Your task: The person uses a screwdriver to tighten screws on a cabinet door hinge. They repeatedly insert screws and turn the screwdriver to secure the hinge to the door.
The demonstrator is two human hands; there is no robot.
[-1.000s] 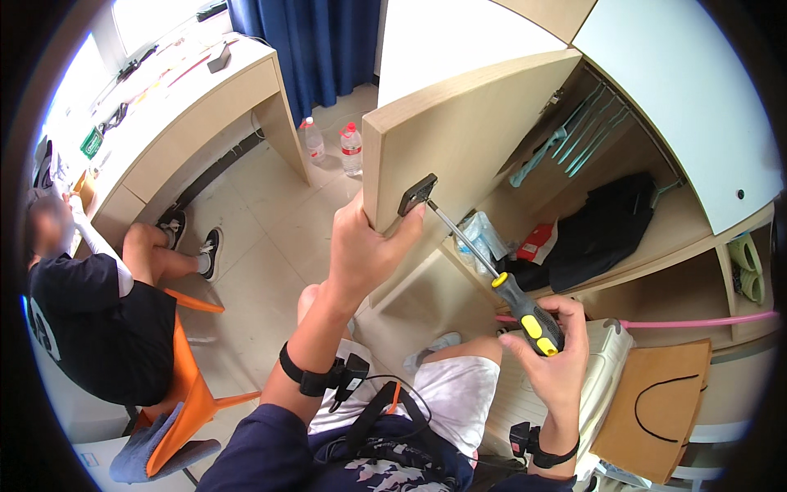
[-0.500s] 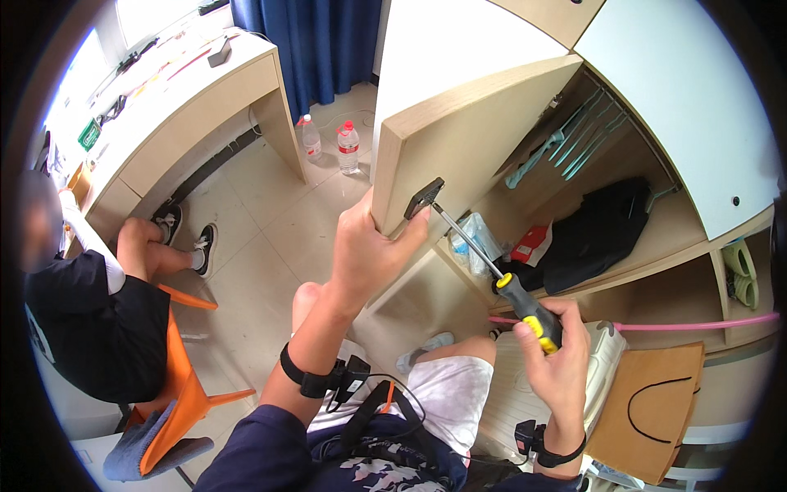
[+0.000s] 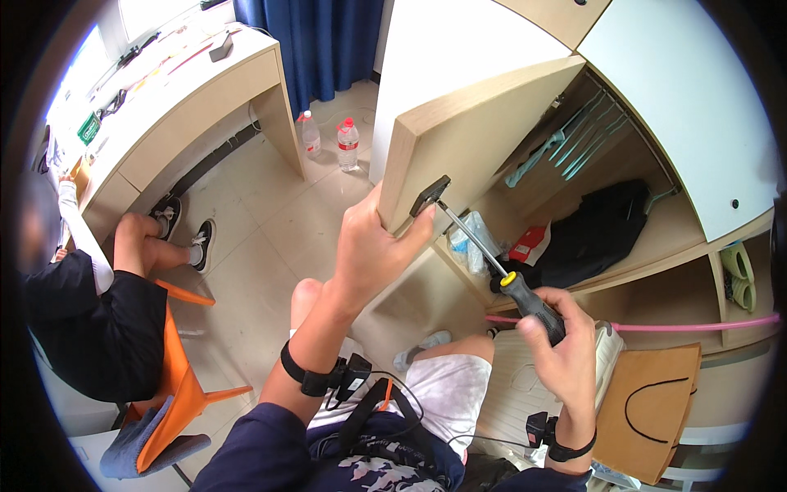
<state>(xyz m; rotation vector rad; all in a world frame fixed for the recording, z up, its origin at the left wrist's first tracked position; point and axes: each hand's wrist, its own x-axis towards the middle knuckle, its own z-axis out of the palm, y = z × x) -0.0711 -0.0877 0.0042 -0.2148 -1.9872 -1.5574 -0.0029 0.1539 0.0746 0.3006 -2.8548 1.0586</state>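
Note:
My right hand (image 3: 563, 340) grips a screwdriver (image 3: 473, 239) by its black handle with a yellow collar. The metal shaft slants up and left, its tip at a small dark plate (image 3: 429, 195) on the inner face of the open cabinet door (image 3: 484, 131). My left hand (image 3: 379, 239) is closed round the free edge of this door. Its thumb presses beside the plate's lower end, and its other fingers are hidden behind the door. Whether the tip sits in a screw is too small to tell.
The cabinet holds dark clothes (image 3: 592, 234) and light-blue hangers (image 3: 574, 139). Below stand a pale suitcase (image 3: 512, 385) and a brown paper bag (image 3: 648, 410). To the left, a person (image 3: 90, 320) sits on an orange chair (image 3: 168, 369) at a desk (image 3: 197, 90). Two bottles (image 3: 348, 146) stand beyond.
The screwdriver handle has turned, so its yellow side patch no longer shows. My right fingers have shifted on it. The seated person's arm has moved.

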